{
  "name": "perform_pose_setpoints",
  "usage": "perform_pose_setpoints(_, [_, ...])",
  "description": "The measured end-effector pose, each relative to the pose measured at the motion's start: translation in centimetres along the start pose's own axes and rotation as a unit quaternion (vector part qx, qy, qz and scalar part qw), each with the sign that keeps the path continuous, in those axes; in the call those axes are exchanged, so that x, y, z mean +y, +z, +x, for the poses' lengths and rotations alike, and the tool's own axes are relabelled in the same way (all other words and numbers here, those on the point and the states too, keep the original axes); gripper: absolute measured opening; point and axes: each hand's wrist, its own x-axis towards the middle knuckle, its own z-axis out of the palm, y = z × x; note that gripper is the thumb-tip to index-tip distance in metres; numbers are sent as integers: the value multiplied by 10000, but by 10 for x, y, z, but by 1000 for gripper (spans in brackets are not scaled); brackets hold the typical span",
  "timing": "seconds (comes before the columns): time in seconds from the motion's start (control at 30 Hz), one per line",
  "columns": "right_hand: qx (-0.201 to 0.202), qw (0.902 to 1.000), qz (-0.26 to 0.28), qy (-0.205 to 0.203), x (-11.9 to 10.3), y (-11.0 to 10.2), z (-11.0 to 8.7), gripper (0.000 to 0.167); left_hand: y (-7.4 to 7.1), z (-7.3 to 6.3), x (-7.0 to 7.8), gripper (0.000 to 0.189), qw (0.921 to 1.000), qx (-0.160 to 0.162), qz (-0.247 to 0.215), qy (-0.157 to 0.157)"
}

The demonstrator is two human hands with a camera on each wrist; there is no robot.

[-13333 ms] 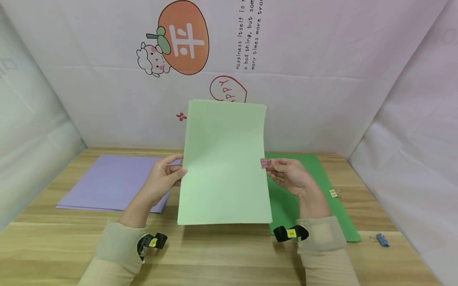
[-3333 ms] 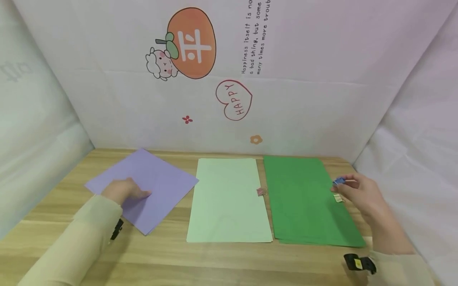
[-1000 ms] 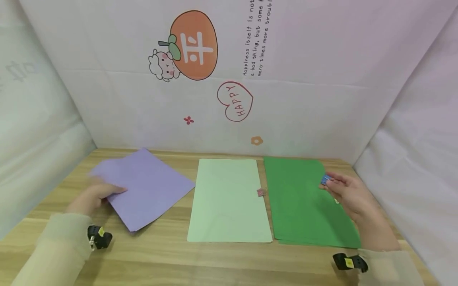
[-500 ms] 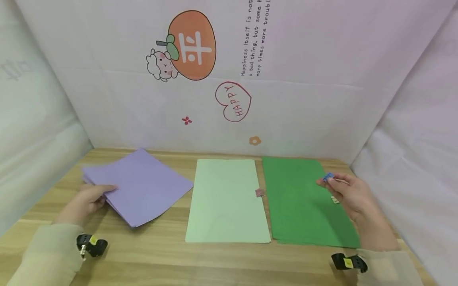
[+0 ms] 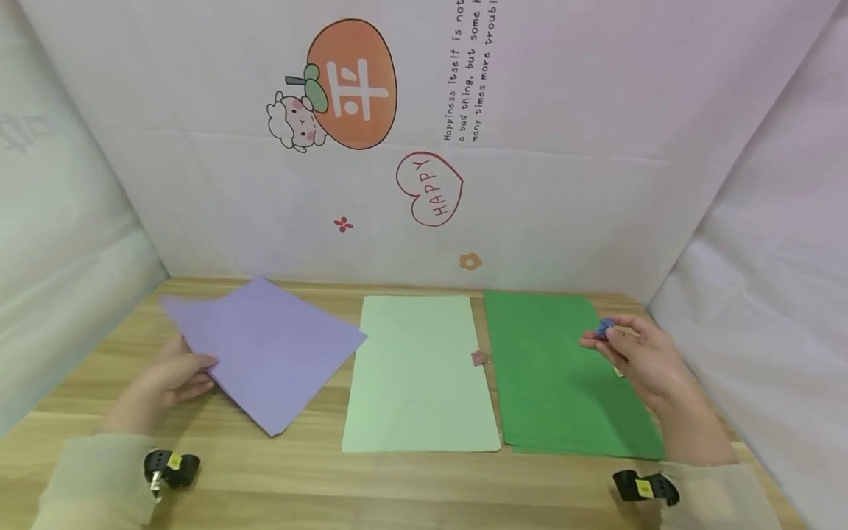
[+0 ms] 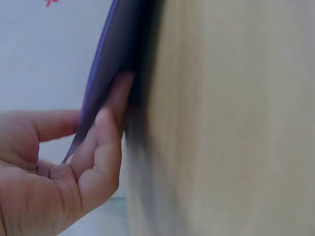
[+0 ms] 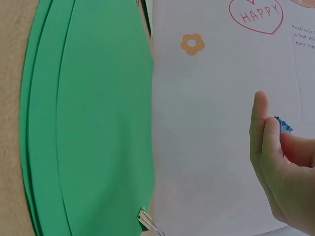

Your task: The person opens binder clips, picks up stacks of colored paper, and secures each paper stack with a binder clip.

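Note:
My left hand [image 5: 179, 375] pinches the left edge of the purple paper sheets [image 5: 278, 353], thumb on top and fingers underneath. In the left wrist view the purple paper [image 6: 106, 69] stands tilted, raised off the wood at the hand. Between thumb and fingers of my right hand [image 5: 642, 361] is a small blue binder clip [image 5: 605, 328], held above the green paper. The right wrist view shows the same blue binder clip [image 7: 284, 126] at the fingertips, partly hidden by them.
Pale green sheets [image 5: 420, 375] lie mid-table with a pink binder clip [image 5: 480, 358] on their right edge. Green sheets [image 5: 563, 383] lie to the right, with a cream binder clip [image 7: 143, 219] on their edge. White printed cloth [image 5: 563, 206] encloses the wooden table [image 5: 318, 486].
Thirteen seconds ago both hands held up the pale green sheets; these now lie flat, clipped. The blue clip was picked up from the table. The left hand now grips the turned purple sheets' edge.

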Motion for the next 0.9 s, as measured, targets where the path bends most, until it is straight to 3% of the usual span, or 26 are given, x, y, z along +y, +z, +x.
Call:
perform_pose_setpoints(0.1, [-85, 9999, 90, -45, 1, -1, 1, 17, 9, -1, 3, 88, 9993, -160, 320, 136])
perform_pose_setpoints(0.3, [-307, 9990, 209, -260, 3, -2, 0, 20, 13, -5, 4, 76, 9957, 98, 736, 553])
perform_pose_setpoints(0.53, [-728, 9963, 136, -430, 3, -1, 2, 24, 0, -27, 18, 63, 9897, 330, 855, 1096])
perform_pose_setpoints(0.73, [-825, 9940, -593, -402, 1, 2, 4, 21, -12, -47, 29, 35, 9836, 588, 901, 1447])
perform_pose_setpoints(0.83, [-832, 9931, -681, -463, 1, 2, 4, 20, -12, -54, 34, 32, 9803, 650, 1094, 1513])
perform_pose_setpoints(0.9, [-783, 9942, -579, -464, 1, 3, 3, 19, -11, -56, 38, 40, 9793, 690, 1141, 1520])
